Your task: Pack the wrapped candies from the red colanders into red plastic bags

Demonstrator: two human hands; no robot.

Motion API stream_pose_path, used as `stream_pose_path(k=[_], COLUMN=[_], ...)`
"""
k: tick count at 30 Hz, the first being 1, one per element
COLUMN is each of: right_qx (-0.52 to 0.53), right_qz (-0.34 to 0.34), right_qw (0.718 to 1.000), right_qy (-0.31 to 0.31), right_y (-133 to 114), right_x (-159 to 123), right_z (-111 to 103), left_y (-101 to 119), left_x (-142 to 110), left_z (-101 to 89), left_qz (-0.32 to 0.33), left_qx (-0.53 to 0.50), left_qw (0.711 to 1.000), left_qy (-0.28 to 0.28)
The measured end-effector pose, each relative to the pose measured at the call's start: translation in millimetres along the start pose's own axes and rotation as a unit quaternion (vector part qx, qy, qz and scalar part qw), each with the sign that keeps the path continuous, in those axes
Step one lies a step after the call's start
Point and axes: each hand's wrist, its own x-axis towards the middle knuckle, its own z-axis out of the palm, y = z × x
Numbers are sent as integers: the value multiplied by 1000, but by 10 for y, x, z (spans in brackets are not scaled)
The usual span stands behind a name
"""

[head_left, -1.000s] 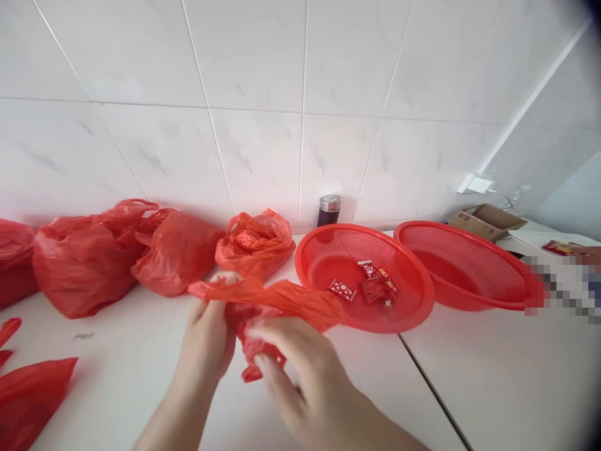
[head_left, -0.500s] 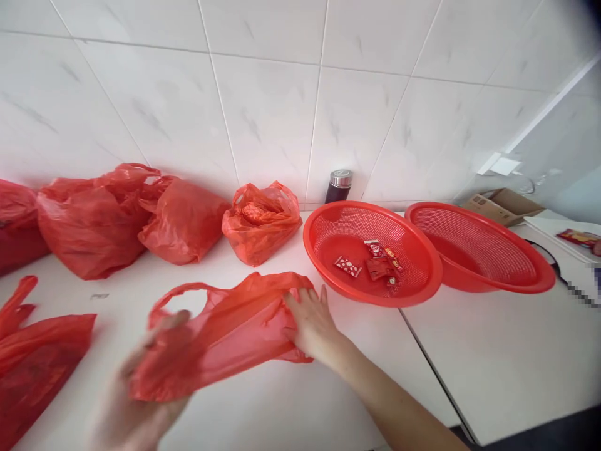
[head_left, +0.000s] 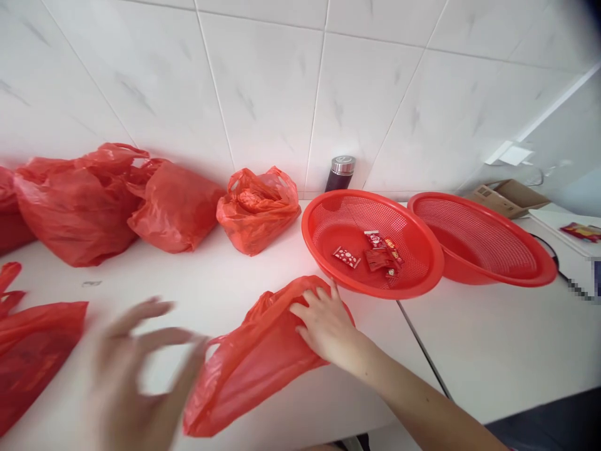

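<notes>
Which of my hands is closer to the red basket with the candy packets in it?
Right. The right hand lies on the flat red bag just below the basket; the left hand is far left, open.

Along the tiled wall [head_left: 263,81]: three filled red bags [head_left: 75,200] [head_left: 176,207] [head_left: 258,207], dark flask [head_left: 340,174]. On white counter [head_left: 493,338]: two red mesh baskets [head_left: 422,275] [head_left: 483,241], wrapped sweets [head_left: 378,254] in the nearer; cardboard box [head_left: 509,195] far right.

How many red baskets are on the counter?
2. One red basket sits just beyond the right hand, holding small packets. The other basket stands to its right, its rim tucked under the first's.
</notes>
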Motion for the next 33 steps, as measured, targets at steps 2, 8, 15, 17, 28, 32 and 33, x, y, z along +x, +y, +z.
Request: stream_pose_path(k=[2,8,15,17,28,32,33], right_qx=[-9,17,29,55,29,125,174], right_qz=[0,-10,-26,-30,-75,-86,-99], right_qw=[1000,999,994,994,987,969,963], right_qy=[-1,-34,-101,-92,-137,-195,-179], right_y=[-31,41,314,266,54,266,328], right_x=[22,-94,-407,-484,-424,-461,-441], right_z=[32,134,-113,-297,-193,-451,-589], left_y=[129,-168,-453,-402,-174,-292,-309], left_x=[-130,-138,289,253,65,-8,-8], left_z=[281,926,504,476,546,577,596], left_qz=[134,11,-86,-71,-78,-52,-43], left_qx=[41,227,202,152,-10,-44,-52], left_qw=[982,939,925,925,895,888,888], left_qy=[-128,-257,-310,-340,-440,-455,-454])
